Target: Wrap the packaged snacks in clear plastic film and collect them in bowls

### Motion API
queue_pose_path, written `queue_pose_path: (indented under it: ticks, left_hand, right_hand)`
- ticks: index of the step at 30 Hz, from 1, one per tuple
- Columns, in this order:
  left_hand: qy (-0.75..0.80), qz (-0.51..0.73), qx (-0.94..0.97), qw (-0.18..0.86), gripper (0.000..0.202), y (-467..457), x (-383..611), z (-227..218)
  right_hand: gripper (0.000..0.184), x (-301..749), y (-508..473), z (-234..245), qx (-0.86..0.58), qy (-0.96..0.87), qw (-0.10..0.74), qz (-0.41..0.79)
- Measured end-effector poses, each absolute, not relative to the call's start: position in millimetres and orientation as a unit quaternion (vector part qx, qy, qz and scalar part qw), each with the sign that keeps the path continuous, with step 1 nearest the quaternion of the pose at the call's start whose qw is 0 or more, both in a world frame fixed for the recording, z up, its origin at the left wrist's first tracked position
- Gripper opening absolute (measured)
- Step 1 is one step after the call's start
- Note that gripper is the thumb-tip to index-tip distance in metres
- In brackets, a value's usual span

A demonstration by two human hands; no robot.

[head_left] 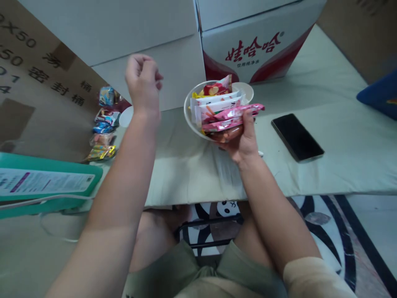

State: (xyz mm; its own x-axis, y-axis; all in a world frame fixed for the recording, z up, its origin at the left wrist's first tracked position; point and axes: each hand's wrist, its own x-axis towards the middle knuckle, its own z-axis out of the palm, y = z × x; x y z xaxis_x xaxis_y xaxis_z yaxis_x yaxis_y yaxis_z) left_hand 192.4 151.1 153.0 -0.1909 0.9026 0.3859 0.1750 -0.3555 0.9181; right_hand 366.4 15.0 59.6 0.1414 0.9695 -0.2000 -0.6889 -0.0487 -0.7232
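My right hand (240,138) is closed on a pink snack packet (231,118) and holds it at the near rim of a white bowl (187,108). Several more snack packets (214,99), white and red, lie in the bowl. My left hand (142,78) is raised above the pale green table (335,82), to the left of the bowl. Its fingers are curled into a loose fist and nothing shows in them.
A heap of small wrapped snacks (104,124) lies at the table's left edge. A black phone (297,136) lies right of the bowl. White cartons (257,37) stand behind it. A green box (46,182) sits at near left, a blue object (380,93) at far right.
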Motion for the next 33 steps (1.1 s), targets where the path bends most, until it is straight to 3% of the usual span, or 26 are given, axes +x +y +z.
queue_pose_path:
  ticks: [2, 4, 7, 10, 17, 26, 30, 33]
  left_hand:
    - [0.581, 0.487, 0.481, 0.44, 0.023, 158, 212, 146]
    - [0.627, 0.35, 0.475, 0.509, 0.024, 159, 239, 133]
    - [0.646, 0.282, 0.498, 0.505, 0.03, 159, 285, 113]
    - [0.634, 0.236, 0.542, 0.498, 0.022, 166, 321, 99]
    - [0.549, 0.3, 0.608, 0.489, 0.016, 185, 402, 89]
    - [0.496, 0.338, 0.577, 0.554, 0.016, 221, 598, 83]
    - [0.47, 0.278, 0.596, 0.589, 0.046, 237, 623, 61]
    - [0.465, 0.236, 0.651, 0.551, 0.06, 236, 598, 46]
  right_hand:
    - [0.074, 386, 3, 69, -0.351, -0.188, 0.686, 0.608]
    - [0.072, 411, -11, 78, -0.339, -0.189, 0.72, 0.575]
    - [0.069, 453, -37, 90, -0.343, -0.191, 0.761, 0.517]
    - [0.067, 497, -65, 96, -0.379, -0.2, 0.776, 0.463]
    - [0.064, 577, -98, 87, -0.473, -0.178, 0.767, 0.395]
    - [0.057, 631, -59, 58, -0.475, -0.107, 0.786, 0.38]
    - [0.058, 643, -29, 47, -0.491, -0.066, 0.777, 0.389]
    - [0.055, 647, 1, 48, -0.518, -0.047, 0.762, 0.384]
